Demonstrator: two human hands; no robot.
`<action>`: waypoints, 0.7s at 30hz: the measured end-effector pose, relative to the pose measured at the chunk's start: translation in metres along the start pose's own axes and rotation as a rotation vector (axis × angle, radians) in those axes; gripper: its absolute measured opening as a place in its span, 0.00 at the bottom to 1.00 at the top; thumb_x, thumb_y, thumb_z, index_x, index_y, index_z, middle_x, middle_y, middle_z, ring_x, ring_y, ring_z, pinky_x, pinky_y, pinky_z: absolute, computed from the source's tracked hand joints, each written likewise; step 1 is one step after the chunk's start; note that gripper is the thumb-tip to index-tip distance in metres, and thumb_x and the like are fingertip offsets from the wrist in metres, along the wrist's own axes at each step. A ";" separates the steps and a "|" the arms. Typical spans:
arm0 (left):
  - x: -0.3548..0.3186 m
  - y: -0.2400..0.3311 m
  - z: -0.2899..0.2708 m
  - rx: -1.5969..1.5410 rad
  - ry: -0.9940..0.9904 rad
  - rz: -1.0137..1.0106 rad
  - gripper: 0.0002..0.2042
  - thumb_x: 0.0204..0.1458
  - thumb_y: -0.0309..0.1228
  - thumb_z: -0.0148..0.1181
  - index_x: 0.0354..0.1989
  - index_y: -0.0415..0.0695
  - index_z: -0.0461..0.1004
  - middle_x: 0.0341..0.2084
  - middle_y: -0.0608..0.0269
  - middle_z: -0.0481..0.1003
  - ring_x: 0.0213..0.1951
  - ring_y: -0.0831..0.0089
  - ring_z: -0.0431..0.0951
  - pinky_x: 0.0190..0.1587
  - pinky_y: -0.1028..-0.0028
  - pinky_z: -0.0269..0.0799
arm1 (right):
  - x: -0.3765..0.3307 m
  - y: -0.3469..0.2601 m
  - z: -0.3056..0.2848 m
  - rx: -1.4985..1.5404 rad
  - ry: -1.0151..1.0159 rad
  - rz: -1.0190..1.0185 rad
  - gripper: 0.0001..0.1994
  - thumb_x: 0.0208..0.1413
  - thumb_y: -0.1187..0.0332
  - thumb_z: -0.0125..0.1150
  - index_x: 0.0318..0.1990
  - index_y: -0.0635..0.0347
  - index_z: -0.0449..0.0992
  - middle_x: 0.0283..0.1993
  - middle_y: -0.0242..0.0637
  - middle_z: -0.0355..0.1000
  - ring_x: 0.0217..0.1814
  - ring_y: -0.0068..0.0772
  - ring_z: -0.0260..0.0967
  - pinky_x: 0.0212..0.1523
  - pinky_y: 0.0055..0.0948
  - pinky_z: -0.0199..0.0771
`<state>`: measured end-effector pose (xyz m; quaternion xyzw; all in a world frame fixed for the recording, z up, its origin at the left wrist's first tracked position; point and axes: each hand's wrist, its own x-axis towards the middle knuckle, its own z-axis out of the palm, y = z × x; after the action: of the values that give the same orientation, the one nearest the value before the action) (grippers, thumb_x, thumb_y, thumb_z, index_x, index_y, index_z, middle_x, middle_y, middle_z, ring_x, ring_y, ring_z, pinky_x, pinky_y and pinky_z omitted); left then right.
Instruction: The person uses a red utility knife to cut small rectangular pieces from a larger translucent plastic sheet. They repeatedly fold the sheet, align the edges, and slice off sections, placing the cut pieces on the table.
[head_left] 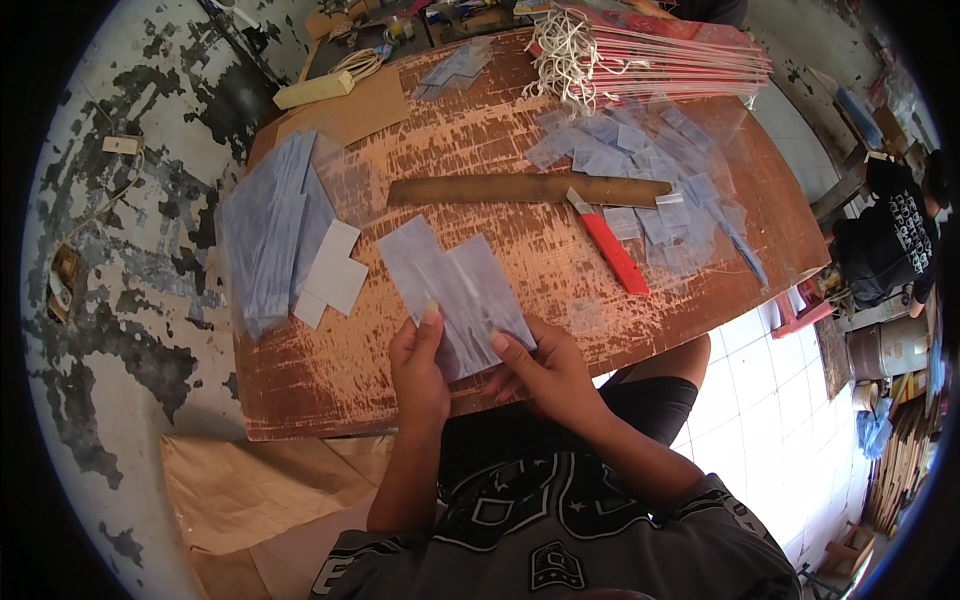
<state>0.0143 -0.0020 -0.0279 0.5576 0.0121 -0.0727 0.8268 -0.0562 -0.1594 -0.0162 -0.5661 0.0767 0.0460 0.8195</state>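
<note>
Between both hands, over the near edge of the table, is a bluish-clear plastic sheet (pixel 455 295) with a stepped, notched top edge. My left hand (pixel 422 370) pinches its lower left side, thumb on top. My right hand (pixel 545 370) grips the lower right corner, its thumb lying on the sheet and fingers underneath. Left of the sheet lies a white stepped card piece (pixel 332 273), beside a stack of similar plastic sheets (pixel 270 225). A red-handled cutter knife (pixel 610 245) rests to the right, its blade tip near a brown flat strip (pixel 520 190).
Small plastic offcuts (pixel 650 170) are scattered on the right of the worn wooden table (pixel 470 130). Red bundles with white cords (pixel 640 60) lie at the far right. Brown cardboard (pixel 350 110) and a pale block (pixel 315 90) sit far left. Another person (pixel 890 230) is at the right.
</note>
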 end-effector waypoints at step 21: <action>-0.016 -0.003 0.006 0.129 -0.063 0.124 0.15 0.71 0.34 0.54 0.55 0.33 0.74 0.46 0.61 0.80 0.47 0.79 0.77 0.54 0.75 0.72 | 0.000 -0.001 0.007 -0.293 0.189 -0.181 0.15 0.76 0.60 0.49 0.45 0.65 0.71 0.32 0.45 0.69 0.34 0.34 0.66 0.41 0.37 0.70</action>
<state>-0.0021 -0.0071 -0.0264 0.6068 -0.0532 -0.0397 0.7921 -0.0553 -0.1537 -0.0129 -0.6856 0.0948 -0.0705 0.7183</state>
